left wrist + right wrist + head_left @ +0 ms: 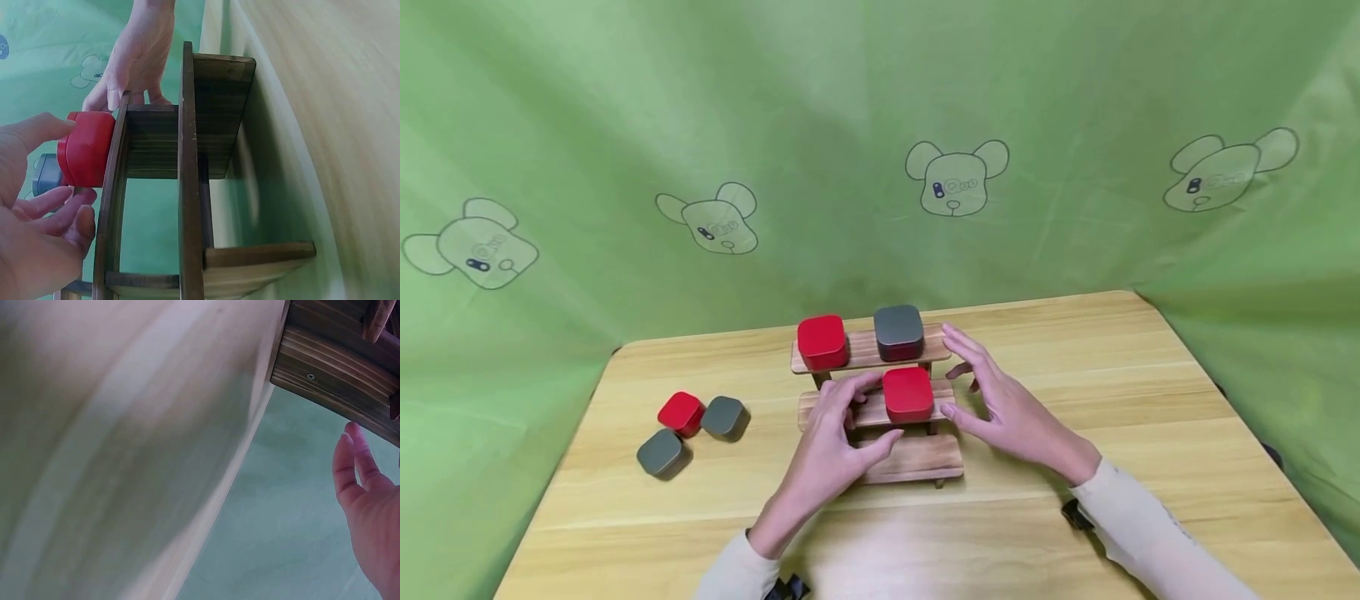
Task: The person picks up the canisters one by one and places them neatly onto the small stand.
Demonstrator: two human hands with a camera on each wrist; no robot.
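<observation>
A red square box with rounded corners (908,395) stands on the middle step of a three-tier wooden stand (917,461). My left hand (838,425) is at its left side, fingertips close against it and thumb apart in front. In the left wrist view, that thumb overlaps the red box (90,150), with the other fingers loosely bent beside it. Over on the right, my right hand (1011,412) is spread beside the stand, its thumb near the step's right end. The right wrist view has its fingertips (353,428) right at a wooden edge.
Another red box (822,340) and a dark grey box (898,332) stand on the top step. Left of the stand, a small red box (682,413) and two grey boxes (726,418) sit together on the wooden table (1150,467). A green curtain (850,167) hangs behind.
</observation>
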